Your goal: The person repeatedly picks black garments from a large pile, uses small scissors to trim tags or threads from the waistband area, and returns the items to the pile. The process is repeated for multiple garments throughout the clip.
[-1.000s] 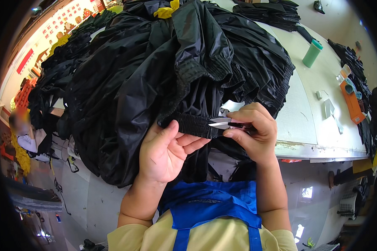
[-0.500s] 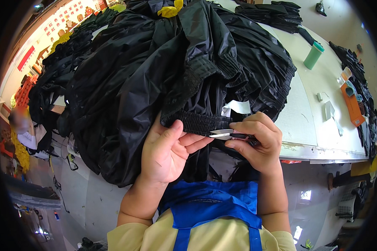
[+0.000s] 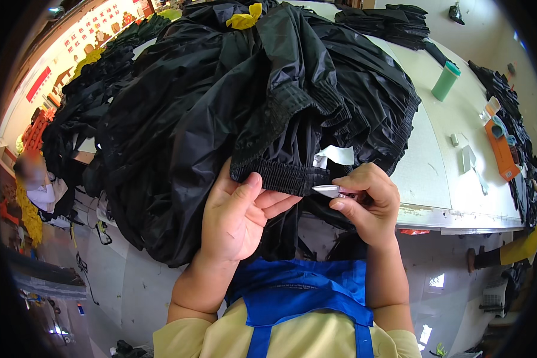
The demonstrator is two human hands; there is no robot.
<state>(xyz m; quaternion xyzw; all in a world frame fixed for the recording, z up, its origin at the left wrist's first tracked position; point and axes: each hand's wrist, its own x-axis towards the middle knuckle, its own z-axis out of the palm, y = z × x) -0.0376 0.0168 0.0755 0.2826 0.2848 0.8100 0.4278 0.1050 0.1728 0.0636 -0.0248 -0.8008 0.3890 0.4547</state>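
Dark, shiny black garments (image 3: 203, 113) lie heaped in front of me, with gathered elastic waistbands. My left hand (image 3: 235, 215) supports one elastic waistband (image 3: 283, 178) at its lower edge, thumb in front and fingers beneath. Between the thumb and fingers of my right hand (image 3: 370, 200) is a small pair of thread snips (image 3: 327, 190). Their pointed silver blades are together and rest at the right end of that waistband. A white label (image 3: 338, 155) sticks up from the garment just above. My right palm hides most of the snips' handle.
A pale worktable (image 3: 429, 167) carries a green cup (image 3: 446, 80), an orange box (image 3: 502, 149) and a white strip (image 3: 471, 164). More black garments (image 3: 388, 24) are stacked at the back. A yellow tie (image 3: 244, 18) tops the heap. Another person (image 3: 42, 185) is at far left.
The snips' blades were apart and now are together; my right hand has drawn them slightly rightward. My left hand and the waistband have hardly moved.
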